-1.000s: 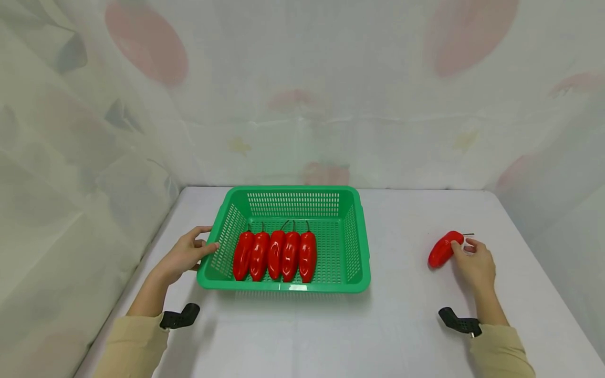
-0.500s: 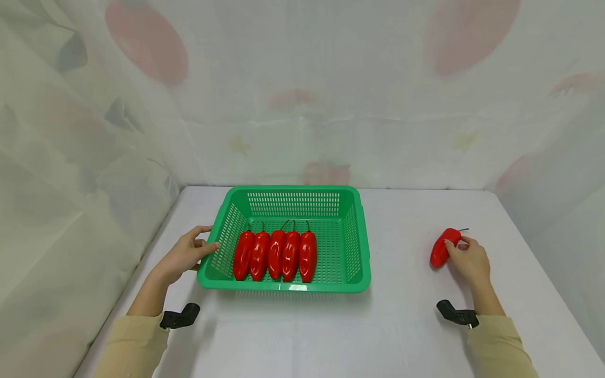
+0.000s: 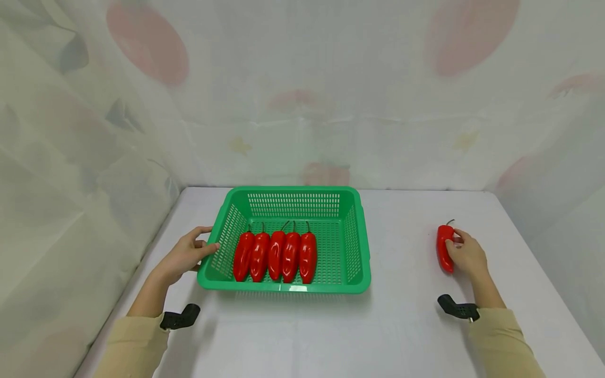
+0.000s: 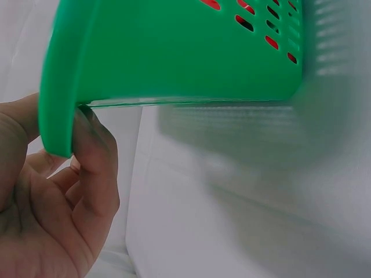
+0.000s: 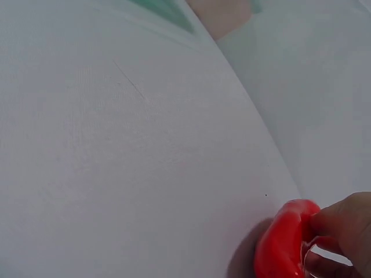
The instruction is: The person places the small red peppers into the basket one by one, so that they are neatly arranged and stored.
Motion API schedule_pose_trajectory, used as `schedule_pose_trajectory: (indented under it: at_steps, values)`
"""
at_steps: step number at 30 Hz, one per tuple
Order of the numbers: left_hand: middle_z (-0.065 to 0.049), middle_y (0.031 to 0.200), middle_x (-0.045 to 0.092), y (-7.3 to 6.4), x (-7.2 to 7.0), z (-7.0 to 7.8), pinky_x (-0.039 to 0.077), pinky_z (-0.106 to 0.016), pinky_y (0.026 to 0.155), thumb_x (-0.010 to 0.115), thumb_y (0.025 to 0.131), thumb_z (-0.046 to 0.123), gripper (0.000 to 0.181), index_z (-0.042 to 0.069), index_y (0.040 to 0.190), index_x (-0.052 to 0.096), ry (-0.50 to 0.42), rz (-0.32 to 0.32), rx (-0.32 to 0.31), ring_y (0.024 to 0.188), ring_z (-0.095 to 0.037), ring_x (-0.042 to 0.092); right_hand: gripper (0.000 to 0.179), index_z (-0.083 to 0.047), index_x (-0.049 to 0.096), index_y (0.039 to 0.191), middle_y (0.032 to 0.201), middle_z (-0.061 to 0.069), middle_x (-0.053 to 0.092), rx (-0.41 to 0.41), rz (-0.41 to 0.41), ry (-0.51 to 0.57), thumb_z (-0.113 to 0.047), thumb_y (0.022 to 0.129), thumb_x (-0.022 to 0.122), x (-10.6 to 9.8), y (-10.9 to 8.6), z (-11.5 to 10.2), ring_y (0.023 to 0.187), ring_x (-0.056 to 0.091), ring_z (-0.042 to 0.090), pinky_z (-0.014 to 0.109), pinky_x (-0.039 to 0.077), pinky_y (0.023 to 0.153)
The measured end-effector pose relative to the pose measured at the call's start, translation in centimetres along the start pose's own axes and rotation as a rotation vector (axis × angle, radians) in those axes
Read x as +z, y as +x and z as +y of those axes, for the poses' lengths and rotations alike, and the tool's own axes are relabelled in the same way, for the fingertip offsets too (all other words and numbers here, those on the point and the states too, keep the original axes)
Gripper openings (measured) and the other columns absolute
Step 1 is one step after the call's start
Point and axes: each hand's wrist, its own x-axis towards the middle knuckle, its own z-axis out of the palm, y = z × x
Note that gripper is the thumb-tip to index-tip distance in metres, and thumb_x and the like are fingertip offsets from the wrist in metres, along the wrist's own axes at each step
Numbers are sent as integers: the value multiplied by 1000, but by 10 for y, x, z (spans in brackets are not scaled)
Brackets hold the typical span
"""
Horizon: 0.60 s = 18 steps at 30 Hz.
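My left hand (image 3: 183,253) grips the left rim of a green plastic basket (image 3: 283,287), thumb over the edge and fingers outside. The left wrist view shows curled fingers (image 4: 95,168) beneath the basket's rim (image 4: 58,87). Several glossy red chili peppers (image 3: 276,254) lie side by side in the left and middle of the basket, stems pointing to the back. Over at the right, my right hand (image 3: 467,253) pinches another red chili pepper (image 3: 443,247) at its right side. That pepper stands nearly lengthwise to me, stem at the back. In the right wrist view the pepper (image 5: 281,243) is partly cut off.
A white table (image 3: 402,325) lies under everything. Patterned white cloth (image 3: 302,105) hangs at the back and on both sides, close to the table's edges. A black wrist camera (image 3: 457,307) sits at each sleeve cuff.
My right hand has turned the pepper from a slant to nearly straight, its stem swinging left and back, and has shifted slightly left. The left hand and the basket have stayed in place.
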Motion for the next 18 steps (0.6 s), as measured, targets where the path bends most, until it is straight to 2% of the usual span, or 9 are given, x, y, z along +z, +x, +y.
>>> schedule_pose_trajectory:
  at_steps: [11,18]
  values:
    - [-20,99,59,1,1,0,54,-37,66,58,91,30,66,8,142,23,-6,6,5,76,-22,64,55,9,25,139,126,36,39,-32,-36,11,-20,94,39,-1,0,0,110,42,48,57,45,84]
    - [-17,94,58,2,0,-2,54,-37,66,59,91,30,67,8,143,22,-2,3,7,75,-23,64,63,6,20,141,130,35,35,-1,-50,44,-32,96,41,3,3,3,113,39,48,55,47,84]
